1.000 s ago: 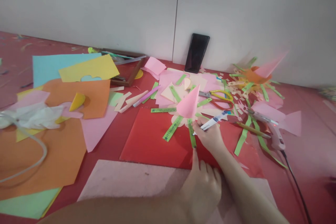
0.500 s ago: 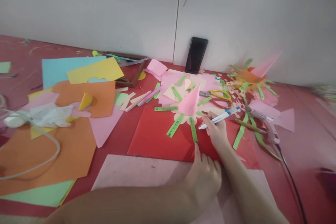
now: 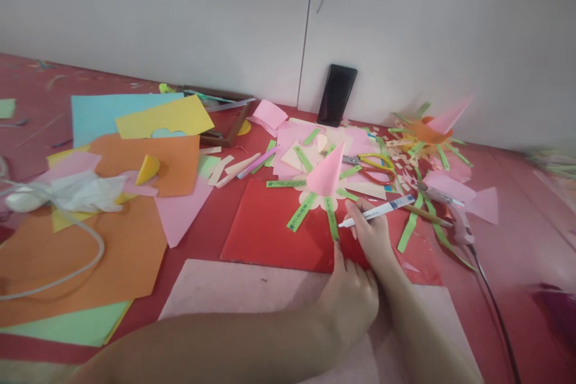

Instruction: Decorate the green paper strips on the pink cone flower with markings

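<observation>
A pink paper cone (image 3: 326, 173) stands on a pale flower-shaped base with green paper strips (image 3: 301, 212) fanning out over a red sheet (image 3: 265, 228). My right hand (image 3: 371, 231) is closed round a white marker pen (image 3: 378, 211), its tip pointing left near one green strip (image 3: 332, 219). My left hand (image 3: 350, 294) rests on the red sheet just below, its forefinger stretched out onto the lower end of that strip.
Orange, yellow, blue and pink paper sheets (image 3: 148, 156) lie at the left with a white cord (image 3: 67, 252). Scissors (image 3: 373, 165), a glue gun (image 3: 459, 222) with cable, a second cone craft (image 3: 432, 129) and a black phone (image 3: 336, 95) against the wall are at the right.
My right hand with the marker has lifted off the green strip and shifted slightly right. My left forefinger stays on the strip's end. The view has drifted a little.
</observation>
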{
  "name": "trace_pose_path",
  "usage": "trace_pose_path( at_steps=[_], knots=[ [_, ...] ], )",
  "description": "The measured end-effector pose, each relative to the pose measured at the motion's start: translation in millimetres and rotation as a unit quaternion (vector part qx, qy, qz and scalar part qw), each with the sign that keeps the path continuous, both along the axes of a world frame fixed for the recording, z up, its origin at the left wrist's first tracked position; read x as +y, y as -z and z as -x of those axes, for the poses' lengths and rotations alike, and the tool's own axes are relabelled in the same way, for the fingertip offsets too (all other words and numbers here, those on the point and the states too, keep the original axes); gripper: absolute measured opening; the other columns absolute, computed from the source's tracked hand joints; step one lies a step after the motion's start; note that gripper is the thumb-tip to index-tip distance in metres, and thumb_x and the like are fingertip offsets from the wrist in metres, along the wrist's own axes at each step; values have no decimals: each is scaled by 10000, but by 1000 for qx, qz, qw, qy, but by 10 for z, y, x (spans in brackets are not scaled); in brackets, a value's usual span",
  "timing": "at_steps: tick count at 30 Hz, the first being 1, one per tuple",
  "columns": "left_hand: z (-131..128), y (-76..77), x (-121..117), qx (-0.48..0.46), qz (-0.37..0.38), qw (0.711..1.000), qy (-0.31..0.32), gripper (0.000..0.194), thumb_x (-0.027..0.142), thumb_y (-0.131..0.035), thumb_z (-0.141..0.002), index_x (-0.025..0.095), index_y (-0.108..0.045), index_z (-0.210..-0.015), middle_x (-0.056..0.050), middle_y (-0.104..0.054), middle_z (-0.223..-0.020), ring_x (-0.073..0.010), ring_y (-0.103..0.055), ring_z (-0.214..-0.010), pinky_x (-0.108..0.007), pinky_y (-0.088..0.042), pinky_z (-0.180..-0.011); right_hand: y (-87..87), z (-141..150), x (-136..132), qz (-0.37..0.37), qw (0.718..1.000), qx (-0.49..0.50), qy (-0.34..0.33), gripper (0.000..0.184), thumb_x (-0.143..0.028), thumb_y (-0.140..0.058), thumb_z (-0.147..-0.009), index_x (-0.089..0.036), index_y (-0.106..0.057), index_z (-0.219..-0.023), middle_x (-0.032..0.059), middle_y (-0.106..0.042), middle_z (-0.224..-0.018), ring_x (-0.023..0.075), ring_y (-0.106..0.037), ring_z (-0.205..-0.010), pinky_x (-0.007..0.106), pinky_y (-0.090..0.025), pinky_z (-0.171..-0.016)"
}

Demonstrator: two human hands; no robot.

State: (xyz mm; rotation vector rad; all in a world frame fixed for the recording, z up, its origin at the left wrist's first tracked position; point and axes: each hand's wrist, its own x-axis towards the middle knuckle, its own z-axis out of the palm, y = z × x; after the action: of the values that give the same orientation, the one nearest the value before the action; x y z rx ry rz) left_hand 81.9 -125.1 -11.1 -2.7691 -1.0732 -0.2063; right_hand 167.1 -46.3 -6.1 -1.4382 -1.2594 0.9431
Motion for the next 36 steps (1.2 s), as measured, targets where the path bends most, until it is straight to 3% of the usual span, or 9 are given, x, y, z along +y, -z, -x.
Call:
trace_pose_path(
  at_steps=[6, 20, 36],
  knots=[
    [-7, 11, -20, 7, 17, 1000, 0, 183, 138, -462, -713, 91, -599, -825, -72, -596, -666, -231, -570, -649, -594, -343, -879, -42, 4, 16, -7, 996, -92, -16, 374, -354, -521, -789, -204, -330, -505, -79, -337, -381, 75, -332, -394, 212, -287, -421],
    [1, -82, 3, -18, 13, 1000, -7, 186, 128, -422, -735, 107, -602, -777, -47, -588, -609, -204, -535, -564, -568, -390, -829, -32, 3, -8, -25, 988, -147, -33, 373, -293, -497, -796, -203, -293, -497, -74, -301, -413, 69, -298, -404, 206, -262, -409],
    [0, -80, -1, -20, 11, 1000, -7, 187, 120, -433, -728, 103, -614, -774, -56, -603, -623, -206, -550, -585, -573, -381, -846, -25, 5, -13, -26, 990, -135, -41, 368, -271, -482, -784, -209, -248, -506, -76, -235, -432, 67, -252, -409, 205, -247, -395]
  ],
)
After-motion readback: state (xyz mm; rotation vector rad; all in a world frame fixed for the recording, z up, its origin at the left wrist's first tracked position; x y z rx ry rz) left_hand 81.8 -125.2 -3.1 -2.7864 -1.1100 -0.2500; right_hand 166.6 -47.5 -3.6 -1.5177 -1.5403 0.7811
